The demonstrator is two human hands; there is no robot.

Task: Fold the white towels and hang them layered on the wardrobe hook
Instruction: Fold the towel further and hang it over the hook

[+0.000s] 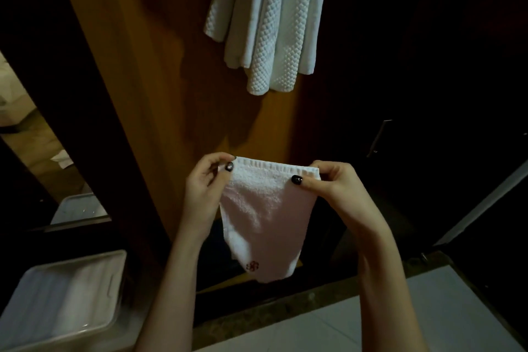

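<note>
Towels [268,17] hang layered on the wardrobe already.
Your left hand [204,184] and right hand [333,184] pinch one small towel [263,214], unhung.

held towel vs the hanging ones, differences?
Support: the held towel is pinched at its top corners by the left hand and right hand; the hanging towels drape against the wardrobe panel.
Shape: the held towel is spread as one wide sheet; the hanging towels are long, narrow, layered strips.
Surface: the held towel is plain terry with a red logo near its bottom; one hanging towel has a bumpy waffle weave.
Both are white.
</note>
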